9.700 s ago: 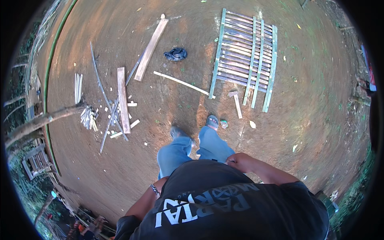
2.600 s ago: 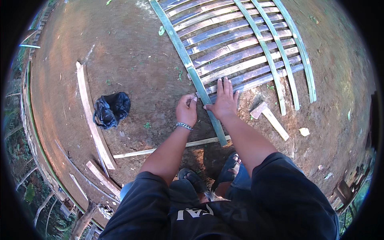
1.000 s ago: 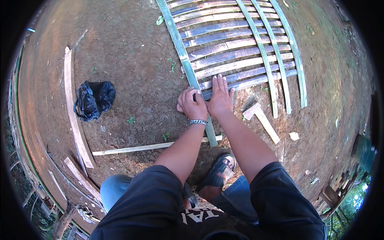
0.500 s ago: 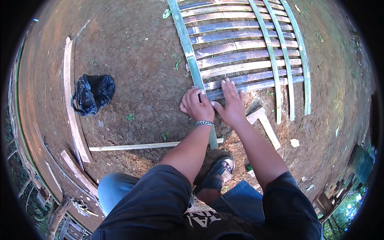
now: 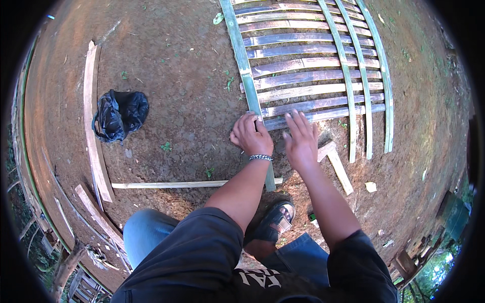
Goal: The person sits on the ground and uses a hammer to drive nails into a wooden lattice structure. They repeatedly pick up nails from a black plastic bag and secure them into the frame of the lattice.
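Note:
A bamboo lattice [image 5: 318, 91] lies on the ground, with dark cross slats running over and under long green strips. My left hand [image 5: 252, 134] is closed round the near part of the leftmost green bamboo strip [image 5: 237, 48], where the lowest cross slat [image 5: 333, 114] meets it. My right hand [image 5: 302, 141] is just to the right, fingers stretched out and holding nothing. Its fingertips are close to the lowest slat; whether they touch it I cannot tell. The strip's near end sticks out below my left wrist.
An angled wooden piece [image 5: 339, 171], mallet-like, lies right of my right forearm. A black plastic bag [image 5: 134, 111] rests beside a long plank [image 5: 96, 126] at the left. A thin pale strip [image 5: 166, 185] crosses the soil. My sandalled foot [image 5: 275, 219] is near the strip's end.
My right hand has drawn back slightly from the slats and away from my left hand. My left hand keeps its hold. The whole view has shifted a little.

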The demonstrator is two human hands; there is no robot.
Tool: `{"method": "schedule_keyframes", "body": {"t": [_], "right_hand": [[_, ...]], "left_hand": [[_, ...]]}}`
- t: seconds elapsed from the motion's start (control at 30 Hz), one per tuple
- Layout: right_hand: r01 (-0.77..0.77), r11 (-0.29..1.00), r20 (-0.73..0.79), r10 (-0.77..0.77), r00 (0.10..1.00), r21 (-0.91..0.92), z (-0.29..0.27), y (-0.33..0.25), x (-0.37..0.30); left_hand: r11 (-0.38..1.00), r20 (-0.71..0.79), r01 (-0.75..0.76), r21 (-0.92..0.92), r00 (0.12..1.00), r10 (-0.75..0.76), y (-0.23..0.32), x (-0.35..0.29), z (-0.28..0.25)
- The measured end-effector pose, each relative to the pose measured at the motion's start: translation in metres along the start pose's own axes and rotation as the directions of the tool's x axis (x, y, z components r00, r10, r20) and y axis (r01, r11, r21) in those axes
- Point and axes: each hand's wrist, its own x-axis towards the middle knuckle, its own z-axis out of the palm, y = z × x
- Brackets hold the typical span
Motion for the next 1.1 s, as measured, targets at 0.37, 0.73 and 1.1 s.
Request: {"method": "schedule_keyframes", "body": {"t": [0.37,0.73,1.1], "right_hand": [[0.086,0.952,0.39,0.037,0.92,-0.293,-0.003,-0.018,0.03],[0.095,0.964,0.375,0.006,0.927,-0.249,-0.002,-0.016,0.029],[0.01,0.968,0.093,-0.034,0.995,0.252,-0.021,0.013,-0.019]], "left_hand": [[0.997,-0.021,0.077,0.019,0.997,-0.077,0.012,0.005,0.0],[0.998,-0.072,0.054,0.02,0.996,-0.052,0.008,0.006,0.008],[0.998,-0.07,0.039,0.044,0.997,-0.036,0.008,0.007,0.006]]}}
